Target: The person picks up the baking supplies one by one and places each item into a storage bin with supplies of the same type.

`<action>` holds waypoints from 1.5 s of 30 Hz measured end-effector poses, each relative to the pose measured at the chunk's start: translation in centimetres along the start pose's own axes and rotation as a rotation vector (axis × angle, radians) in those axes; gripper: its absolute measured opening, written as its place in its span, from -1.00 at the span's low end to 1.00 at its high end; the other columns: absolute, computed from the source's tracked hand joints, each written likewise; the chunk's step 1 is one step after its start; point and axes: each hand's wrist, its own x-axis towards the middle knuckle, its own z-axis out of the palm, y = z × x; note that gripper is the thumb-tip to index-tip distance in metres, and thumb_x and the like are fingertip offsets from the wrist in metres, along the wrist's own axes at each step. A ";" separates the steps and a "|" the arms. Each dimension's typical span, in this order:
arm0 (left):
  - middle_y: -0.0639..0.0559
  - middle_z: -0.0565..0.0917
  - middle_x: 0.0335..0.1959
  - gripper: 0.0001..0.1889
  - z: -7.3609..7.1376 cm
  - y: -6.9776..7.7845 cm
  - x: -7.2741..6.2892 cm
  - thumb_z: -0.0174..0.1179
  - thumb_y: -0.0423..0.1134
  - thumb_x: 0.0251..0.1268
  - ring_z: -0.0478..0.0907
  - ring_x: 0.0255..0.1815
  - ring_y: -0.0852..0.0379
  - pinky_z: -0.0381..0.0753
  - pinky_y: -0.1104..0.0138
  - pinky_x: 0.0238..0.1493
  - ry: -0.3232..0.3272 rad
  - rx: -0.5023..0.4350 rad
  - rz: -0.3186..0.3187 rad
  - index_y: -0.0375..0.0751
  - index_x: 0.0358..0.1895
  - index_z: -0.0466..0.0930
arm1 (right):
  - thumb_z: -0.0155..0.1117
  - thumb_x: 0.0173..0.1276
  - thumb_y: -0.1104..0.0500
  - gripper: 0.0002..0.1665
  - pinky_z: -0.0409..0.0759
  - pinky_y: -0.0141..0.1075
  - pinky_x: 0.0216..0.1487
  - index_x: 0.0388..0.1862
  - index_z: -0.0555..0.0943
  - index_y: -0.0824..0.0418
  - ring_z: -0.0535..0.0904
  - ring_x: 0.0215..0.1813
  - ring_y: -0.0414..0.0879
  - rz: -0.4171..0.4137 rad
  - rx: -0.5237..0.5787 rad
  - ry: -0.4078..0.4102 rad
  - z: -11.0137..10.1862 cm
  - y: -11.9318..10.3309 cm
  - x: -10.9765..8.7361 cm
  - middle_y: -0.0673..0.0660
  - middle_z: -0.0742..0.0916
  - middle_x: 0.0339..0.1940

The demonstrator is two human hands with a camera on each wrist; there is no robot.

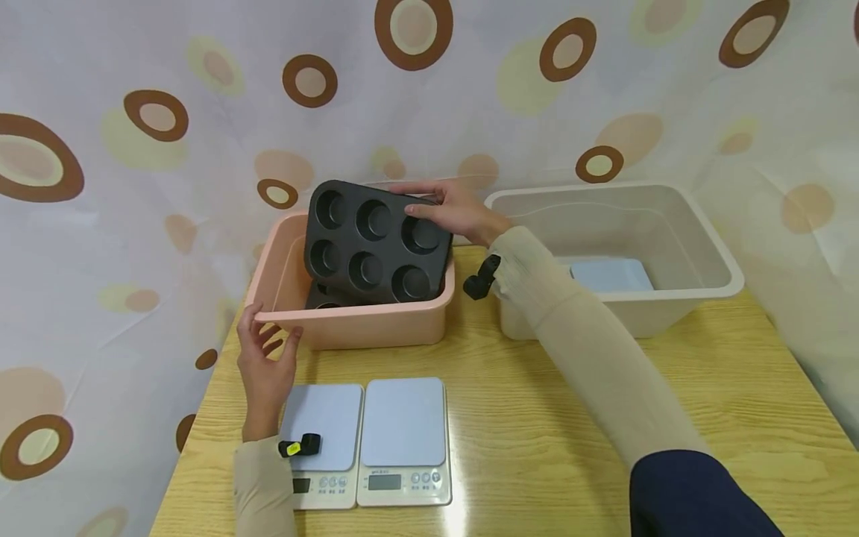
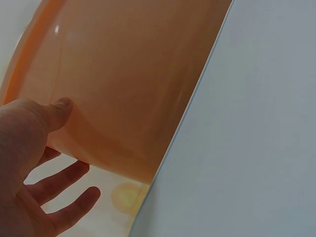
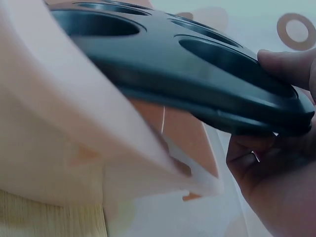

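My right hand (image 1: 463,212) grips a dark muffin tin (image 1: 385,252) by its far right corner, thumb on top and fingers underneath. The tin is tilted, its cups facing me, over the pink bin (image 1: 376,327). Below it, part of another dark muffin tin (image 1: 315,297) shows inside the bin; the rest is hidden. My left hand (image 1: 267,373) holds the bin's near left corner. In the left wrist view its thumb (image 2: 61,111) presses the bin wall while the other fingers reach round the edge.
Two kitchen scales, a left one (image 1: 329,425) and a right one (image 1: 403,421), lie side by side before the pink bin. A beige bin (image 1: 620,296) stands at the right with a flat pale-blue thing (image 1: 612,275) inside. A patterned curtain (image 1: 221,149) hangs behind the wooden table (image 1: 537,447).
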 end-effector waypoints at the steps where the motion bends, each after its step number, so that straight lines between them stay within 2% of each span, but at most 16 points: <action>1: -0.22 0.43 0.67 -0.19 -0.1 0.0 0.0 0.40 -0.31 0.52 0.67 0.41 -0.36 0.54 0.51 0.26 0.000 0.001 0.002 0.04 0.68 0.16 | 0.29 0.68 0.19 -0.47 0.85 -0.19 0.11 0.56 0.61 -0.06 0.89 0.09 -0.03 -0.011 -0.014 -0.008 0.2 0.0 0.1 0.16 0.76 0.44; 6: -0.21 0.42 0.67 -0.19 -0.3 0.1 -0.1 0.40 -0.31 0.52 0.66 0.42 -0.34 0.53 0.49 0.27 -0.002 0.014 -0.007 0.06 0.68 0.15 | 0.28 0.68 0.21 -0.47 0.77 -0.18 0.29 0.57 0.60 0.08 0.78 0.35 -0.02 -0.084 -0.085 -0.044 1.4 0.1 0.7 0.06 0.68 0.55; 10: -0.19 0.40 0.69 -0.18 -0.3 0.0 -0.1 0.39 -0.31 0.52 0.65 0.43 -0.32 0.48 0.58 0.26 -0.002 0.012 -0.014 0.07 0.68 0.15 | 0.31 0.67 0.14 -0.46 0.64 -0.13 0.50 0.56 0.60 0.04 0.67 0.49 -0.04 -0.077 -0.167 -0.080 2.0 0.3 1.0 0.04 0.69 0.54; 12: -0.20 0.41 0.68 -0.19 -0.3 0.0 0.0 0.39 -0.31 0.52 0.65 0.43 -0.32 0.49 0.58 0.25 -0.003 0.003 -0.012 0.06 0.68 0.15 | 0.36 0.64 0.06 -0.38 0.54 -0.09 0.61 0.62 0.55 0.01 0.59 0.58 -0.02 -0.081 -0.306 -0.112 2.1 0.4 1.1 0.05 0.66 0.58; 15: -0.23 0.43 0.66 -0.19 -0.3 0.0 0.1 0.40 -0.31 0.52 0.66 0.41 -0.33 0.53 0.51 0.24 -0.006 -0.015 -0.003 0.04 0.67 0.16 | 0.48 0.53 -0.09 -0.10 0.38 0.00 0.73 0.75 0.36 -0.02 0.45 0.70 0.06 -0.084 -0.520 -0.162 2.0 0.1 1.0 0.07 0.53 0.70; 17: -0.23 0.44 0.65 -0.19 -0.2 0.1 0.1 0.40 -0.32 0.52 0.66 0.41 -0.33 0.56 0.42 0.26 -0.009 -0.011 0.001 0.04 0.67 0.15 | 0.55 0.44 -0.14 0.08 0.34 0.05 0.75 0.80 0.25 0.00 0.39 0.73 0.11 -0.108 -0.612 -0.177 1.8 -0.1 0.7 0.10 0.43 0.76; 20: -0.22 0.43 0.66 -0.18 -0.3 0.2 0.3 0.40 -0.31 0.52 0.67 0.41 -0.32 0.61 0.24 0.30 -0.009 0.010 0.001 0.05 0.68 0.14 | 0.61 0.38 -0.11 0.17 0.35 0.10 0.74 0.82 0.20 0.04 0.37 0.74 0.14 -0.111 -0.581 -0.180 1.5 -0.1 0.2 0.14 0.39 0.78; 24: -0.22 0.42 0.67 -0.19 -0.1 0.3 0.5 0.39 -0.30 0.53 0.66 0.42 -0.32 0.67 -0.03 0.33 -0.005 0.014 -0.001 0.07 0.68 0.14 | 0.64 0.37 0.00 0.13 0.40 0.07 0.71 0.79 0.26 0.12 0.41 0.71 0.16 -0.129 -0.504 -0.161 1.0 0.3 -0.4 0.18 0.42 0.76; 28: -0.22 0.41 0.67 -0.19 0.0 0.3 0.3 0.39 -0.33 0.52 0.65 0.43 -0.35 0.66 -0.21 0.32 -0.005 -0.009 -0.009 0.07 0.68 0.15 | 0.64 0.37 0.03 0.08 0.44 0.05 0.69 0.76 0.31 0.17 0.46 0.68 0.18 -0.156 -0.471 -0.138 0.8 0.9 -0.9 0.22 0.47 0.73; 36: -0.22 0.39 0.69 -0.19 0.0 0.8 0.0 0.36 -0.34 0.54 0.62 0.45 -0.39 0.65 -0.28 0.32 -0.018 -0.043 -0.045 0.08 0.69 0.13 | 0.62 0.37 0.08 0.03 0.42 0.16 0.68 0.74 0.35 0.14 0.45 0.68 0.20 -0.163 -0.360 -0.092 0.2 0.9 -2.1 0.28 0.52 0.67; 41: -0.21 0.40 0.68 -0.19 -0.1 0.9 0.0 0.35 -0.35 0.54 0.63 0.45 -0.38 0.64 -0.20 0.31 -0.015 -0.041 -0.050 0.07 0.69 0.14 | 0.61 0.38 0.10 0.00 0.48 0.15 0.65 0.72 0.37 0.17 0.46 0.67 0.19 -0.181 -0.356 -0.065 -0.4 0.8 -2.9 0.26 0.52 0.67; 45: -0.24 0.40 0.67 -0.19 -0.3 1.0 -0.1 0.33 -0.35 0.55 0.63 0.43 -0.40 0.62 -0.18 0.29 -0.045 -0.040 -0.053 0.10 0.70 0.12 | 0.61 0.38 0.11 -0.02 0.53 0.13 0.61 0.71 0.40 0.12 0.49 0.65 0.21 -0.202 -0.361 -0.045 -1.1 0.7 -4.0 0.25 0.55 0.65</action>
